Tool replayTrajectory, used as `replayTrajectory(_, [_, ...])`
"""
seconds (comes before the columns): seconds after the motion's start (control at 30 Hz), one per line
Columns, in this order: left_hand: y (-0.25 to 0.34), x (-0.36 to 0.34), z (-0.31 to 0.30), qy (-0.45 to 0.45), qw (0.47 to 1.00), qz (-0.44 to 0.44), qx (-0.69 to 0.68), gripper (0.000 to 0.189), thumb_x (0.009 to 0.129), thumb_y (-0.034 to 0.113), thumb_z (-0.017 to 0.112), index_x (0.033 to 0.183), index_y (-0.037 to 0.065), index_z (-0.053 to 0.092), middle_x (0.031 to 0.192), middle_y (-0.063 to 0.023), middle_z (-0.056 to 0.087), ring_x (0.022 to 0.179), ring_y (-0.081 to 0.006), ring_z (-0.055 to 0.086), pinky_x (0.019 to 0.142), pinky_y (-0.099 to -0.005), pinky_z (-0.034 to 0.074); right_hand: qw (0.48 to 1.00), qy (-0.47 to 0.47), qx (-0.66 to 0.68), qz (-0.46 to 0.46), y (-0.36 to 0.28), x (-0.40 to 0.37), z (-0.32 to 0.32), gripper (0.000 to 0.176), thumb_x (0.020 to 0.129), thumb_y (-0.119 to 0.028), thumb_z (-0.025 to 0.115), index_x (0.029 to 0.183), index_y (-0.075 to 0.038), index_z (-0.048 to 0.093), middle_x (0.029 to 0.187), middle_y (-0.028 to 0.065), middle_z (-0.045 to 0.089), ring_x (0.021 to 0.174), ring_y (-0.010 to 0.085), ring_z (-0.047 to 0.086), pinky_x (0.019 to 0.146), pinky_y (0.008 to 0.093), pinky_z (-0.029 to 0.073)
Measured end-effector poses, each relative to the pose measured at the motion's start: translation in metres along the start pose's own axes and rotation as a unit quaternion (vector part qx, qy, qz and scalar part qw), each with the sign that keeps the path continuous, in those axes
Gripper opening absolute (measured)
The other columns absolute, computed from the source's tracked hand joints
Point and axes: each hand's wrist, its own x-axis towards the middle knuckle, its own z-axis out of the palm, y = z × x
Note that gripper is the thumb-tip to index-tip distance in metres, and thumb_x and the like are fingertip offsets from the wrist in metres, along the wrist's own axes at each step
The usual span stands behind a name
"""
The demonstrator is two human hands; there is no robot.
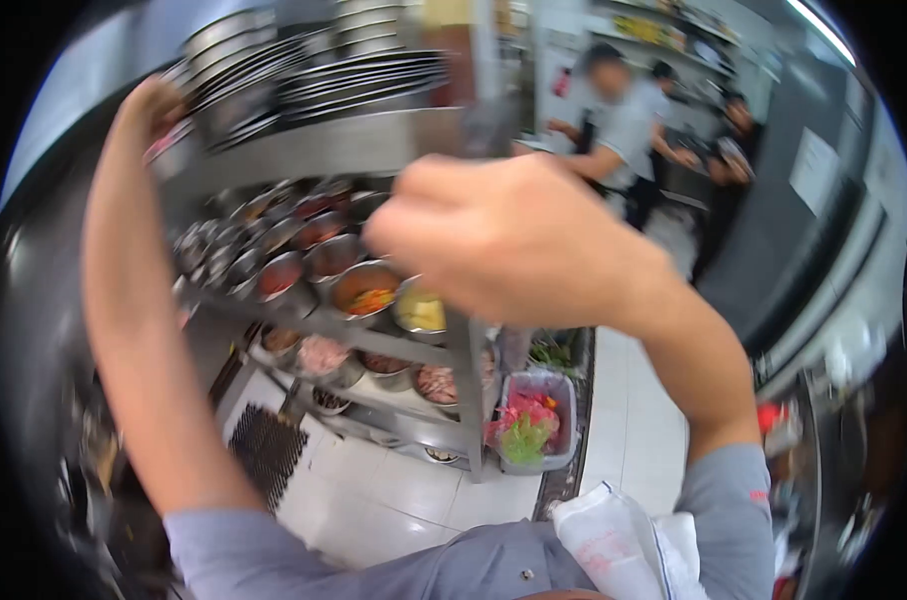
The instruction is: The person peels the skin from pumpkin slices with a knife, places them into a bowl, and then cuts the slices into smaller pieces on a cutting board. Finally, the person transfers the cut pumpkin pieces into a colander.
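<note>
My left hand [158,106] is raised at the upper left, its fingers curled beside the stacked metal pots [229,45] on the top shelf. A pinkish-white item [170,148] shows just below it. My right hand [504,230] is closed in a fist in the middle of the view, blurred, in front of the rack. A dark grey blur [486,128] stands right above its knuckles; I cannot tell whether the hand holds it. Flat metal trays [364,85] lie stacked beyond the hands. Under the right hand is a metal bowl of yellow pieces [421,310].
Metal bowls of chopped food [366,290] fill the rack's middle shelf, with raw meat [324,354] in bowls lower down. A plastic bin of greens and red bags [536,420] stands on the tiled floor. Several people [614,130] are at the back right. A white cloth [624,545] hangs at my chest.
</note>
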Motion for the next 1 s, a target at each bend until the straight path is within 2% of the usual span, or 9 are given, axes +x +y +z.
replayTrajectory(0.03, [-0.039,0.064,0.020,0.071,0.995,0.043,0.056,0.014,0.066,0.004,0.061,0.053,0.006,0.057,0.049,-0.0114,0.050,0.042,-0.0245,0.053,0.037,-0.0415,0.039,1.000,-0.018,-0.006,0.001,-0.001,-0.009,0.003,0.016,0.079,-0.014,0.066,0.090,-0.006,0.058,0.081,0.0138,0.060,0.071,0.0328,0.067,0.056,0.0421,0.053])
replayTrajectory(0.07, [0.010,0.012,-0.016,-0.059,0.995,0.036,0.069,0.020,0.070,0.008,0.058,0.052,0.007,0.050,0.047,-0.0103,0.045,0.040,-0.0236,0.050,0.036,-0.0403,0.036,0.999,-0.037,-0.005,0.002,-0.002,-0.022,0.004,0.017,0.078,-0.015,0.066,0.090,-0.006,0.058,0.081,0.0141,0.060,0.072,0.0330,0.067,0.056,0.0422,0.053])
replayTrajectory(0.1, [0.003,0.017,-0.023,-0.080,0.995,0.045,-0.046,0.019,0.071,0.009,0.059,0.054,0.005,0.052,0.046,-0.0091,0.045,0.039,-0.0230,0.050,0.035,-0.0422,0.035,0.998,-0.040,-0.019,0.042,-0.002,-0.038,0.002,0.017,0.078,-0.015,0.066,0.090,-0.006,0.058,0.081,0.0141,0.060,0.072,0.0330,0.067,0.056,0.0422,0.053])
replayTrajectory(0.2, [0.008,0.032,-0.033,-0.017,0.994,0.109,-0.004,0.017,0.073,0.012,0.060,0.058,0.004,0.054,0.049,-0.0086,0.046,0.041,-0.0234,0.051,0.037,-0.0425,0.035,0.990,-0.084,-0.029,0.107,0.004,-0.081,-0.003,0.017,0.079,-0.014,0.068,0.088,-0.008,0.054,0.081,0.0091,0.053,0.068,0.0273,0.062,0.053,0.0386,0.050])
replayTrajectory(0.27, [0.022,0.035,-0.040,-0.008,0.993,0.112,0.021,0.016,0.074,0.012,0.060,0.060,0.004,0.055,0.051,-0.0092,0.047,0.044,-0.0238,0.052,0.040,-0.0425,0.036,0.990,0.009,0.007,0.142,0.012,-0.114,-0.006,0.014,0.085,-0.015,0.066,0.091,-0.008,0.056,0.081,0.0090,0.053,0.070,0.0288,0.062,0.055,0.0401,0.049])
replayTrajectory(0.4, [0.045,0.023,-0.051,0.009,0.991,0.113,0.071,0.013,0.074,0.012,0.060,0.065,0.004,0.056,0.056,-0.0103,0.049,0.049,-0.0247,0.053,0.044,-0.0425,0.037,0.960,-0.023,0.044,0.275,0.015,-0.174,-0.022,0.012,0.091,-0.017,0.062,0.095,-0.006,0.062,0.090,0.0121,0.064,0.078,0.0331,0.065,0.067,0.0431,0.051])
replayTrajectory(0.63, [0.072,0.008,-0.069,0.030,0.985,0.120,0.119,0.010,0.076,0.013,0.061,0.072,0.005,0.059,0.065,-0.0123,0.053,0.059,-0.0261,0.055,0.052,-0.0424,0.039,0.891,-0.006,0.136,0.433,-0.011,-0.245,-0.029,0.010,0.089,-0.012,0.065,0.093,-0.003,0.064,0.084,0.0120,0.064,0.074,0.0301,0.064,0.066,0.0382,0.050])
replayTrajectory(0.93, [0.099,0.016,-0.068,0.051,0.979,0.134,0.148,0.010,0.078,0.015,0.063,0.082,0.006,0.062,0.077,-0.0148,0.057,0.071,-0.0280,0.058,0.063,-0.0422,0.043,0.840,0.041,0.148,0.520,-0.050,-0.326,-0.017,0.013,0.092,-0.013,0.062,0.093,0.000,0.066,0.080,0.0105,0.065,0.072,0.0228,0.064,0.062,0.0344,0.048])
replayTrajectory(1.0, [0.103,0.016,-0.070,0.056,0.977,0.136,0.153,0.011,0.078,0.015,0.063,0.084,0.006,0.062,0.079,-0.0154,0.058,0.074,-0.0284,0.058,0.065,-0.0422,0.043,0.798,0.034,0.171,0.577,-0.060,-0.343,-0.014,0.012,0.092,-0.012,0.062,0.093,0.000,0.065,0.078,0.0101,0.066,0.070,0.0199,0.065,0.062,0.0332,0.049])
